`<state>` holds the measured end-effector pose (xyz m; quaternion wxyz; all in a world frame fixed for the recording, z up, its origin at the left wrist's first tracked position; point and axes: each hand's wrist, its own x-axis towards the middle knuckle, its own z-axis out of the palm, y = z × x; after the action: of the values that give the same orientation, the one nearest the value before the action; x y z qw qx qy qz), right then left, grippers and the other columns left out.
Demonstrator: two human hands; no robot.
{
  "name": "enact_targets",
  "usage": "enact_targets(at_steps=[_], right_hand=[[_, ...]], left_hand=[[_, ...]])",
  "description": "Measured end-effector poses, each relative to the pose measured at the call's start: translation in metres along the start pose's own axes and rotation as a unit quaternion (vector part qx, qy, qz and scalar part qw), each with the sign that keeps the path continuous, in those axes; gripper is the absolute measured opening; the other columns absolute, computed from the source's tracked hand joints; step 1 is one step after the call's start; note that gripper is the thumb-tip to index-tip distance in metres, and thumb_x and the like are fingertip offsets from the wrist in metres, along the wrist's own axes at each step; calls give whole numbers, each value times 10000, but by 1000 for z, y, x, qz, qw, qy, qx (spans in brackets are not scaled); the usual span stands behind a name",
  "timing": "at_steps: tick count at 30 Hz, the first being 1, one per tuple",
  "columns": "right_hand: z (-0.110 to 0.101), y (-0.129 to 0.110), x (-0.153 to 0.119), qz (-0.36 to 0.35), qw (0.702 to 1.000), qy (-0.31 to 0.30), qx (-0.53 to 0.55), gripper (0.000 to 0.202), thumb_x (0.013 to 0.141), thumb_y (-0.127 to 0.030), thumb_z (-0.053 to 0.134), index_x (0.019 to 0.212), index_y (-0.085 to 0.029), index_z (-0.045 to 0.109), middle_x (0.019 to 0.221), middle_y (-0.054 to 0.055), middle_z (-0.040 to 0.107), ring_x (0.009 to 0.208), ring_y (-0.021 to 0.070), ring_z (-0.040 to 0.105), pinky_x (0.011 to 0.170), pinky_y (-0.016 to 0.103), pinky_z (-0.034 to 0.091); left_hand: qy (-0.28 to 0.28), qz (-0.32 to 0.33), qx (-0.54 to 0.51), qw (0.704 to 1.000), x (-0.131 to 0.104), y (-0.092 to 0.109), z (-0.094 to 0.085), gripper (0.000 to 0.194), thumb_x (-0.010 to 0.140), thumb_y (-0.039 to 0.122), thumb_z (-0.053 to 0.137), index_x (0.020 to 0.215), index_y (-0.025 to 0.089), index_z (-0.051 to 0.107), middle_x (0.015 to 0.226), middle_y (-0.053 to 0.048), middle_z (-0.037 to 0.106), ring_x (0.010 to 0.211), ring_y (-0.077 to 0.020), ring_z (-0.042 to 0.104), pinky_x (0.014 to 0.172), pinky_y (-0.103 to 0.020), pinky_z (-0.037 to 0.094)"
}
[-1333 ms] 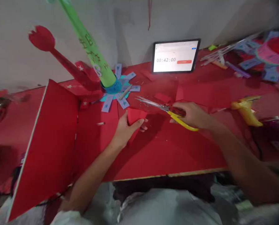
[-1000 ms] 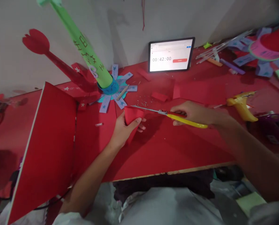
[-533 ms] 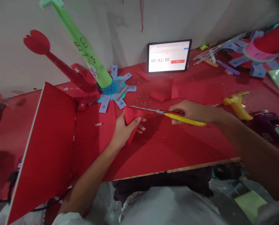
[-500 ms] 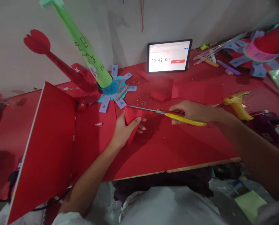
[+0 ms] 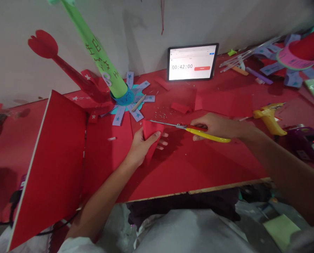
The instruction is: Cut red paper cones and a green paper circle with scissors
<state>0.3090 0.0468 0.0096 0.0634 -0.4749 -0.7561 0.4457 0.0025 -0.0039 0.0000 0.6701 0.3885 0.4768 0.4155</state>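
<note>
Near the middle of the red table, my left hand (image 5: pixel 143 146) grips a folded piece of red paper (image 5: pixel 149 129) between thumb and fingers. My right hand (image 5: pixel 212 124) is closed round the handles of the scissors (image 5: pixel 209 135), which have one yellow and one red handle. The blades point left and lie along the top edge of the red paper; whether they are parted is hard to tell. Small scraps (image 5: pixel 161 115) lie just behind the blades.
Behind stand a green paper tube (image 5: pixel 104 63) on a blue flower-like base and a red paper flower (image 5: pixel 45 45). A tablet (image 5: pixel 192 62) leans at the wall. A yellow glue gun (image 5: pixel 269 117) lies right. A red panel (image 5: pixel 54 161) stands left; the table's front edge (image 5: pixel 188 193) is near me.
The whole view has shifted slightly. Both hands keep their grips, and the blades stay at the top edge of the red paper with little visible movement.
</note>
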Motion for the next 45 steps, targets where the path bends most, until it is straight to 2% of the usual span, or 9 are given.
enact_targets(at_steps=[5, 12, 18, 23, 29, 32, 38, 42, 45], right_hand=[[0, -1, -1, 10, 1000, -1, -8, 529, 799, -754, 800, 834, -232, 728, 736, -6, 628, 691, 186, 507, 645, 331, 337], [0, 4, -1, 3, 1000, 5, -12, 495, 815, -722, 794, 756, -243, 686, 688, -9, 573, 647, 182, 457, 612, 337, 287], [2, 7, 1, -23, 999, 8, -25, 525, 827, -757, 770, 838, -241, 676, 772, 7, 639, 690, 194, 489, 656, 334, 288], [4, 8, 4, -31, 999, -10, -30, 555, 831, -783, 753, 907, -239, 672, 825, 18, 666, 725, 208, 523, 685, 329, 315], [6, 9, 6, -42, 998, 7, -43, 531, 797, -743, 797, 776, -239, 631, 687, -28, 553, 645, 169, 432, 653, 322, 248], [7, 10, 5, -44, 998, 18, -41, 506, 799, -717, 809, 760, -239, 649, 654, -26, 564, 628, 167, 416, 655, 335, 231], [11, 15, 2, -51, 998, 21, -36, 540, 805, -757, 791, 849, -240, 640, 754, -4, 635, 672, 181, 471, 658, 320, 264], [13, 14, 2, -49, 998, 8, -29, 529, 829, -742, 772, 847, -257, 560, 781, 0, 636, 688, 196, 507, 663, 317, 303], [13, 11, 2, -40, 999, 7, -31, 499, 805, -693, 807, 831, -262, 557, 761, -6, 623, 683, 199, 515, 662, 321, 308]], left_hand=[[0, -13, -4, 1000, -1, -1, -1, 586, 765, 536, 967, 1087, 145, 672, 1054, -166, 868, 704, -221, 823, 570, -270, 639], [-11, -4, 10, 1000, -2, 1, 0, 552, 789, 559, 941, 1047, 153, 670, 1066, -164, 865, 642, -184, 786, 554, -265, 626], [-34, 6, 16, 999, -4, 3, 0, 501, 823, 546, 920, 1008, 156, 665, 1042, -165, 867, 585, -154, 744, 501, -237, 585], [-65, -13, 3, 998, -7, 6, 0, 507, 816, 563, 927, 959, 143, 684, 1039, -171, 866, 552, -143, 720, 462, -229, 564], [-103, -33, -27, 994, -8, 11, -2, 485, 813, 549, 942, 911, 142, 698, 945, -131, 850, 510, -130, 687, 436, -221, 548], [-120, -33, -37, 992, -9, 11, -4, 456, 839, 537, 930, 911, 142, 715, 914, -110, 834, 498, -124, 677, 427, -216, 541], [-175, -52, -44, 982, -11, 8, -10, 456, 878, 565, 890, 924, 145, 717, 952, -146, 842, 467, -126, 656, 388, -224, 510], [-199, -76, -63, 975, -12, 9, -11, 462, 852, 566, 908, 953, 154, 724, 843, -112, 819, 422, -128, 619, 353, -226, 484], [-216, -100, -94, 967, -13, 11, -11, 475, 821, 563, 931, 983, 163, 734, 770, -77, 790, 378, -124, 591, 319, -212, 446]])
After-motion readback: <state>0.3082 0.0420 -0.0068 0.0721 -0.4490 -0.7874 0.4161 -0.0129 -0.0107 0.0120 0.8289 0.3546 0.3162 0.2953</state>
